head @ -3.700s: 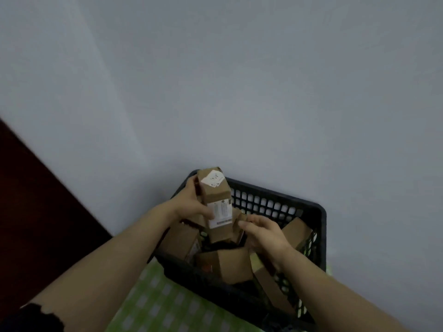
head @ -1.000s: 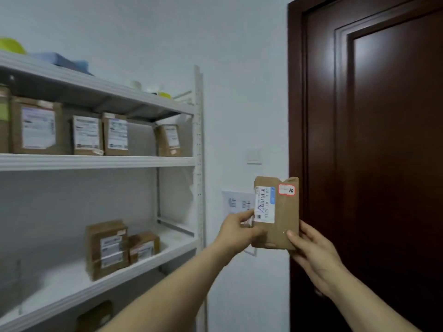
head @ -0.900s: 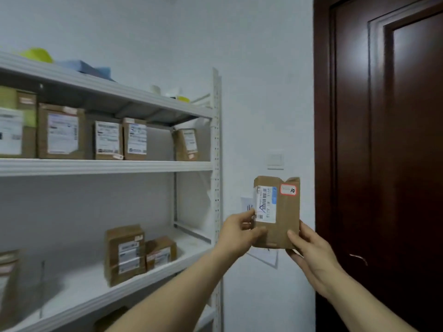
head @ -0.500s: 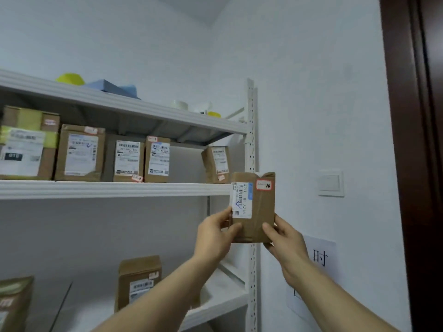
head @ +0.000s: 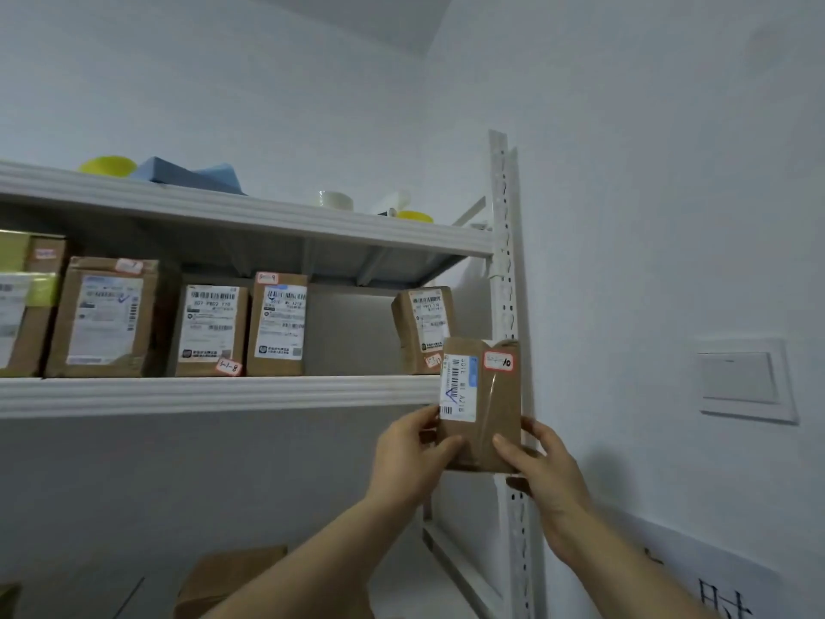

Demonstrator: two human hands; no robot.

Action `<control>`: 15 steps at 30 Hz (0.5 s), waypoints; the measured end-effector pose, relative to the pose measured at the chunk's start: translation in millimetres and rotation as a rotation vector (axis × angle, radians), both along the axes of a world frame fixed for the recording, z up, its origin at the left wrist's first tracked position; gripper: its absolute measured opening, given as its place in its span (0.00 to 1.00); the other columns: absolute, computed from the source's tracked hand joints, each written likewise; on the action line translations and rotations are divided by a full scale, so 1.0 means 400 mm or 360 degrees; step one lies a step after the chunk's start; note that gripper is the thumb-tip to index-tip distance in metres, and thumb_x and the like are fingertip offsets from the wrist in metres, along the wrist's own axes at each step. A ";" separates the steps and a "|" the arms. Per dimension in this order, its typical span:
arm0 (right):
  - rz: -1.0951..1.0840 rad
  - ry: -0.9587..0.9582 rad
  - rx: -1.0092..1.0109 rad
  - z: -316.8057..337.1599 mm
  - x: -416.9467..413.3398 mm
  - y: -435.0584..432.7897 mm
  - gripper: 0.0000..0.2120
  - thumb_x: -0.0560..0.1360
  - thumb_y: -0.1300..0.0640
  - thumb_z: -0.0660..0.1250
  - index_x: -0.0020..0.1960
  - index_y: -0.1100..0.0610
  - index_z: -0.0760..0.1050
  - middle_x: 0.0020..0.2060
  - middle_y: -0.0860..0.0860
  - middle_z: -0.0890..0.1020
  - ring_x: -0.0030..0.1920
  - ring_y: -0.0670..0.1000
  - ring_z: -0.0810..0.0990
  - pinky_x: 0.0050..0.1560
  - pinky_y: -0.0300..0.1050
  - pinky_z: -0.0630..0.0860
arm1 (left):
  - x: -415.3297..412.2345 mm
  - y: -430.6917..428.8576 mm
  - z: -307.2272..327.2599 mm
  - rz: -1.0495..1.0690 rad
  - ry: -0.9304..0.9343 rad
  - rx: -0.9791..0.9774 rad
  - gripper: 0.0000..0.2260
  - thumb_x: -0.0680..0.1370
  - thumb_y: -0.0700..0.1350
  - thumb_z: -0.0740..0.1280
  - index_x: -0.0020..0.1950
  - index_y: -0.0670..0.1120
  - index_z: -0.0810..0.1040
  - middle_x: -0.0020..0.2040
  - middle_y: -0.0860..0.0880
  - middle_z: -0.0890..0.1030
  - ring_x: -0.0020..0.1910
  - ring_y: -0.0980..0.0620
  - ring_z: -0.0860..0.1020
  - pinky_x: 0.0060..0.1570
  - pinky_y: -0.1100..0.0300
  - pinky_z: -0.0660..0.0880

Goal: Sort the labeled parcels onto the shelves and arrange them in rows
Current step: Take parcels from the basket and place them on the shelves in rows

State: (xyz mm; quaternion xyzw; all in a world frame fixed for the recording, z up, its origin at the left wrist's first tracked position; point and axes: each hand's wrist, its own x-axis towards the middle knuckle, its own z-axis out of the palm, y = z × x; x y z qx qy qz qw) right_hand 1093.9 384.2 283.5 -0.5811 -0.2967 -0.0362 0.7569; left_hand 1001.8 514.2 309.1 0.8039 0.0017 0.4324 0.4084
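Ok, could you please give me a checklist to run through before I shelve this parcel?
1. Hold on parcel by left grip and right grip: ok.
2. Its red tag reads 10: ok.
3. Free gap on middle shelf between parcel 9 and end parcel: ok.
4. That gap wide enough: ok, it looks wider than the parcel.
5. Number on end parcel's tag: cannot tell, partly hidden.
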 end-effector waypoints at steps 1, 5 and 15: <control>0.0013 -0.0042 0.0008 0.013 0.021 0.031 0.19 0.74 0.58 0.70 0.63 0.49 0.71 0.52 0.50 0.81 0.53 0.51 0.79 0.47 0.45 0.75 | 0.019 0.021 0.012 0.0097 -0.0033 0.0062 0.18 0.74 0.41 0.71 0.63 0.51 0.77 0.55 0.52 0.81 0.52 0.57 0.79 0.56 0.58 0.77; -0.0071 -0.0361 -0.0043 0.090 0.087 0.172 0.14 0.77 0.57 0.65 0.62 0.50 0.73 0.56 0.49 0.80 0.57 0.50 0.78 0.58 0.50 0.77 | 0.073 0.125 0.086 0.0407 -0.0175 0.0270 0.19 0.76 0.43 0.70 0.66 0.48 0.75 0.58 0.51 0.77 0.56 0.56 0.76 0.57 0.62 0.74; -0.0373 -0.0900 -0.0496 0.248 0.165 0.452 0.32 0.80 0.55 0.59 0.78 0.49 0.47 0.73 0.49 0.63 0.71 0.52 0.65 0.68 0.49 0.65 | 0.183 0.358 0.234 0.0859 -0.0164 0.0260 0.15 0.75 0.41 0.69 0.61 0.45 0.78 0.56 0.48 0.80 0.55 0.50 0.77 0.53 0.60 0.72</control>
